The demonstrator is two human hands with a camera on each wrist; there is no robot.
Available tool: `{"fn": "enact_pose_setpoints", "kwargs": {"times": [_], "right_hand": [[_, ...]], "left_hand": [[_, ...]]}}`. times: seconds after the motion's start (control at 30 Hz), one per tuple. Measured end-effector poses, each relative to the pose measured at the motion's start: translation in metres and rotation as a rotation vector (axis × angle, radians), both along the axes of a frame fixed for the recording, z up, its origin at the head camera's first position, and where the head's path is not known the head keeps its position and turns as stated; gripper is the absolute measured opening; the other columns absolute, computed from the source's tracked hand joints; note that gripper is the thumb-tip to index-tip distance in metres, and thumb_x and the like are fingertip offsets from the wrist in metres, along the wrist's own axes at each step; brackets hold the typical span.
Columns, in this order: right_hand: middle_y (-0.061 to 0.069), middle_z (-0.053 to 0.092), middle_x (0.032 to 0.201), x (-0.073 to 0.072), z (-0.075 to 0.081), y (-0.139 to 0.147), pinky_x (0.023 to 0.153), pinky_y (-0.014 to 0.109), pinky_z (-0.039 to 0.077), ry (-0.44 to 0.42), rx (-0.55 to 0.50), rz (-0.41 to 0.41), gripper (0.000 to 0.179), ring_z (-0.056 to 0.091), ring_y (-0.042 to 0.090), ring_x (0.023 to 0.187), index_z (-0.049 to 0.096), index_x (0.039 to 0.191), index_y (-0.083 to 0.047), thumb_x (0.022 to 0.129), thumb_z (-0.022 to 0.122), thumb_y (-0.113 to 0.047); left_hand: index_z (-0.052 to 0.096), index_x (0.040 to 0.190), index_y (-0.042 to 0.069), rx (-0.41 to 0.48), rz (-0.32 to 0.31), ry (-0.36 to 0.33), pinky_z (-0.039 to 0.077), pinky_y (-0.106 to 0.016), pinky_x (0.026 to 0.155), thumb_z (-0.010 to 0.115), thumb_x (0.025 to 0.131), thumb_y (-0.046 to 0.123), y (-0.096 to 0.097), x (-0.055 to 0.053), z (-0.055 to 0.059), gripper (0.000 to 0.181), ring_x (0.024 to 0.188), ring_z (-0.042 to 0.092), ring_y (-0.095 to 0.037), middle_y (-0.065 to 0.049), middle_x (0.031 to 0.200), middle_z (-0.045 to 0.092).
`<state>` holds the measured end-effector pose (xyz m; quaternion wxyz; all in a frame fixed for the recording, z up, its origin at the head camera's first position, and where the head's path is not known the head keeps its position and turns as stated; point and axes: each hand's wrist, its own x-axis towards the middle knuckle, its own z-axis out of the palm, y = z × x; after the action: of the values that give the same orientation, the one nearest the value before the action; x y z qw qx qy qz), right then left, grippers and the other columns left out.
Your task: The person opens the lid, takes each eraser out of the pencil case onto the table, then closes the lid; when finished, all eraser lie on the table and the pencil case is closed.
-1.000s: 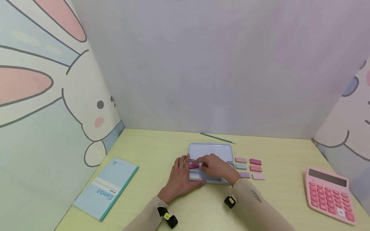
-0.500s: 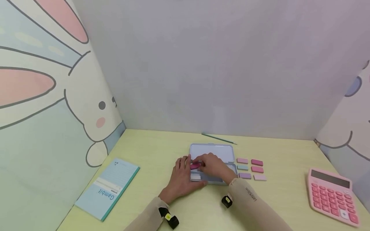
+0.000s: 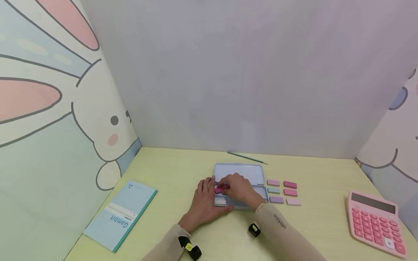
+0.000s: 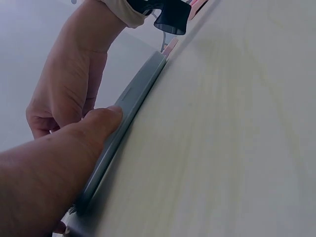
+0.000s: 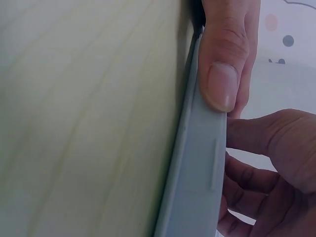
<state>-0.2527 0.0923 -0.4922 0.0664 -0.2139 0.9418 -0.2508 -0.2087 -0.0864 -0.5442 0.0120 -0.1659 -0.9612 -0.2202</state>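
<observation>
A pale blue pencil case [image 3: 238,171] lies with its lid laid back, its tray facing up. My left hand [image 3: 204,201] holds it at the left end, fingers along the side and thumb [image 5: 220,89] against the front wall. Over the left part of the tray, my right hand [image 3: 240,188] pinches a magenta eraser [image 3: 218,190] between thumb and forefinger; the fingers hide its right end. A white block [image 3: 220,201] lies in the front compartment, beside the left hand. In the left wrist view the left thumb [image 4: 111,116] presses the case's front wall [image 4: 131,96].
Several small blocks, among them a blue one [image 3: 273,190] and a purple one [image 3: 276,199], lie in two columns right of the case. A pencil [image 3: 247,157] lies behind the lid. A notebook [image 3: 121,215] is at left, a pink calculator [image 3: 377,223] at far right.
My right fingers have drawn in around the magenta eraser, which is now turned slightly and more covered. The right forearm has shifted a little left; the left hand stays in place.
</observation>
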Motion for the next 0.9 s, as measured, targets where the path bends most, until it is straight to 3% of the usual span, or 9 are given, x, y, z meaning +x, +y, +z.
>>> {"fn": "enact_pose_setpoints", "kwargs": {"times": [0.23,0.5,0.7,0.9], "right_hand": [[0.0,0.082,0.103,0.005,0.003,0.006,0.072,0.039,0.056,0.019,-0.029,-0.029,0.019,0.065,0.012,0.083,0.085,0.108,-0.02,0.092,0.084,-0.011],[-0.006,0.073,0.087,0.014,0.009,0.02,0.072,0.032,0.049,0.018,-0.111,-0.119,0.017,0.057,0.012,0.076,0.083,0.107,-0.023,0.094,0.083,-0.012],[0.001,0.068,0.098,0.017,0.008,0.034,0.079,0.033,0.052,0.051,-0.139,-0.183,0.017,0.057,0.014,0.082,0.079,0.108,-0.018,0.094,0.082,-0.01],[0.007,0.069,0.105,0.027,0.012,0.055,0.072,0.029,0.049,0.115,-0.173,-0.172,0.019,0.056,0.014,0.078,0.073,0.11,-0.016,0.094,0.08,-0.008]], "left_hand": [[0.02,0.171,0.005,-0.022,-0.006,0.008,0.042,-0.063,0.12,0.067,0.083,0.085,0.0,-0.001,0.0,0.128,0.155,0.033,-0.041,-0.016,0.169,0.035],[0.022,0.17,0.004,-0.038,0.008,0.019,0.044,-0.06,0.119,0.066,0.082,0.085,0.001,0.0,0.004,0.128,0.153,0.036,-0.042,-0.017,0.166,0.039],[0.023,0.17,0.003,-0.022,0.012,0.026,0.045,-0.059,0.117,0.069,0.081,0.085,0.001,0.001,0.005,0.129,0.151,0.037,-0.041,-0.017,0.164,0.04],[0.022,0.17,0.003,-0.024,0.01,0.03,0.045,-0.058,0.118,0.068,0.082,0.085,0.002,0.0,0.005,0.129,0.151,0.038,-0.041,-0.016,0.164,0.04]]}}
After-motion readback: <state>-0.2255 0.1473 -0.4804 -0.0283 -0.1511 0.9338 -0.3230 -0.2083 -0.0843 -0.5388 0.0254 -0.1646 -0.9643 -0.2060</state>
